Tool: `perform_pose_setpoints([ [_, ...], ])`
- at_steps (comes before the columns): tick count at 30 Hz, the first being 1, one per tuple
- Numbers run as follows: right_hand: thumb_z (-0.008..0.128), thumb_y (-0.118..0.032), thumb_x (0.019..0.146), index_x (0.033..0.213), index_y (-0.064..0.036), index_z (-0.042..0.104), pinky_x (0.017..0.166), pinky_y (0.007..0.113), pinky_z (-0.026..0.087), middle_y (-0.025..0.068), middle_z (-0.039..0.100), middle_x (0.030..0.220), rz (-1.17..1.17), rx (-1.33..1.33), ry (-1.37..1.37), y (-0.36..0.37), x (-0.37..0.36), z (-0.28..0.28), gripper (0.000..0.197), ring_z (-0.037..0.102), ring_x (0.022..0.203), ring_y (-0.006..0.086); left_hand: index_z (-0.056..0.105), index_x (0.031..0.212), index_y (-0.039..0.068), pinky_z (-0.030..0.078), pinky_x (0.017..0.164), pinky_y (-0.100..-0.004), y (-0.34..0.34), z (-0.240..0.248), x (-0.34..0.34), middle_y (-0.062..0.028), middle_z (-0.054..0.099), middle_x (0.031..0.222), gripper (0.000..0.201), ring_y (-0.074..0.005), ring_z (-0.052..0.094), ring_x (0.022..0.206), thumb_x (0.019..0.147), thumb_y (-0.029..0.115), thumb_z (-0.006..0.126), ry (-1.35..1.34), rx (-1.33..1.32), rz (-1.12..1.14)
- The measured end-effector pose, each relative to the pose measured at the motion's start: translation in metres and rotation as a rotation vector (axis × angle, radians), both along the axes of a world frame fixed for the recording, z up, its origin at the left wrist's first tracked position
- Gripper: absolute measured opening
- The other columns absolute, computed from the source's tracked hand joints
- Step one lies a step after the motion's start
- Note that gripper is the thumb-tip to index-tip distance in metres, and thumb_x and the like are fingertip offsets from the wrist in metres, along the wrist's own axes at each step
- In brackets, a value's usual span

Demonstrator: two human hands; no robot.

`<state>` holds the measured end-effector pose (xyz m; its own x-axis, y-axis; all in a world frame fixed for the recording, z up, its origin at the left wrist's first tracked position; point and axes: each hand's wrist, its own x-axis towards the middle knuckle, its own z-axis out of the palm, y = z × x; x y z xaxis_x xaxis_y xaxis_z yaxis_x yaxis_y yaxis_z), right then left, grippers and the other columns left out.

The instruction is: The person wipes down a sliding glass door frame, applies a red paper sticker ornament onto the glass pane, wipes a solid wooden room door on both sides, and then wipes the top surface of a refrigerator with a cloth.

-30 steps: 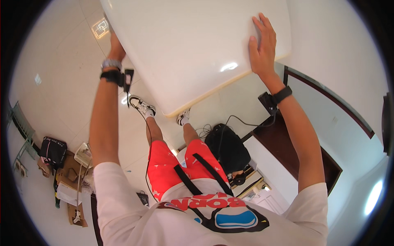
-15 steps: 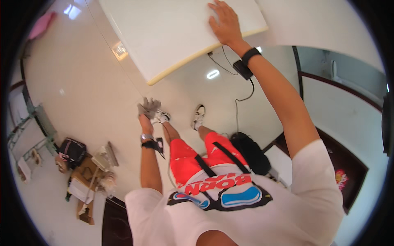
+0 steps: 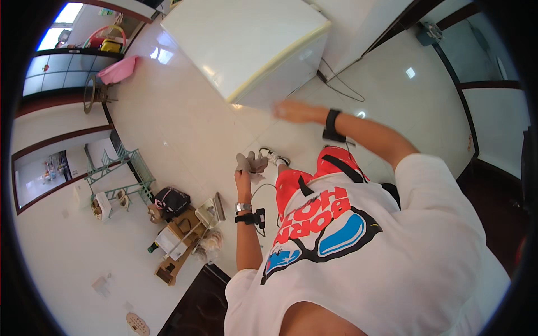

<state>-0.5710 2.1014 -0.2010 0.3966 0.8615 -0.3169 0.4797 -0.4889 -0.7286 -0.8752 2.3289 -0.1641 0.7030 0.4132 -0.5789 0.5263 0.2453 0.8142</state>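
Note:
A crumpled grey cloth [image 3: 253,162] is gripped in my left hand [image 3: 242,178], held low over the floor near my left shoe. My right hand [image 3: 297,111] is in the air just in front of a white box-shaped appliance [image 3: 246,45], close to its near corner. Motion smears the right fingers, so their shape is unclear; no object shows in them. The appliance looks like a chest freezer, with a smooth white top and a yellowed rim along the near edge. Black bands with small devices circle both my wrists.
A dark cable [image 3: 347,92] lies on the tiled floor right of the appliance. At left are a green metal rack [image 3: 137,168], a black bag [image 3: 172,201] and a cardboard box [image 3: 188,224]. A pink basin [image 3: 119,70] stands at the far left, beside a doorway.
My right hand has left the appliance's top and come back toward me. My left hand still has the grey cloth. The view has turned, showing more of the room at left.

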Motion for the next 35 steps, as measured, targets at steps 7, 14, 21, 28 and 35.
perform_pose_setpoints([
  [7,0.037,-0.091,0.109,0.167,-0.0072,0.052,0.11,0.052,0.06,0.0178,0.066,0.158,-0.546,0.003,0.968,-0.079,-0.147,0.043,0.103,0.077,0.119,0.0282,0.071,0.132,-0.007,0.059,0.085,-0.0421,-0.094,0.038,0.074,-0.0165,0.078,0.103,0.04,-0.0271,0.072,0.091,0.112,0.027,0.064,-0.061,0.413,-0.704],
  [14,0.064,-0.042,0.115,0.149,-0.0108,0.063,0.107,0.044,0.063,0.0075,0.073,0.14,-0.83,0.472,1.147,-0.128,-0.138,0.032,0.046,0.073,0.127,0.0227,0.071,0.14,-0.001,0.056,0.113,-0.0484,-0.111,0.042,0.103,-0.0248,0.076,0.137,0.035,-0.0431,0.072,0.131,0.115,0.024,0.071,-0.442,0.523,-0.983],
  [21,0.069,-0.03,0.108,0.142,0.0005,0.067,0.091,0.046,0.063,0.0166,0.078,0.13,-1.247,0.101,1.083,-0.084,-0.164,-0.074,0.045,0.079,0.114,0.0267,0.071,0.141,0.003,0.052,0.12,-0.0517,0.005,0.038,0.213,-0.0203,0.075,0.144,0.033,-0.0439,0.067,0.137,0.11,0.009,0.074,-0.558,0.755,-1.015],
  [28,0.077,-0.024,0.101,0.149,0.0096,0.062,0.08,0.046,0.066,0.021,0.076,0.126,-1.523,-0.029,0.92,0.026,-0.107,-0.173,0.06,0.079,0.11,0.0325,0.057,0.166,0.004,0.045,0.13,-0.059,0.098,0.002,0.44,-0.0252,0.042,0.18,0.055,-0.0471,0.043,0.163,0.114,0.021,0.067,-0.613,1.148,-1.06],
  [35,0.068,-0.021,0.112,0.164,-0.006,0.056,0.106,0.041,0.067,0.0166,0.075,0.143,-1.45,0.58,1.345,0.136,0.038,-0.192,0.055,0.078,0.126,0.0293,0.035,0.182,0.011,0.02,0.142,-0.064,0.102,-0.091,0.534,-0.0229,0.018,0.192,0.076,-0.0487,0.02,0.175,0.117,0.037,0.063,-0.602,1.313,-1.127],
])
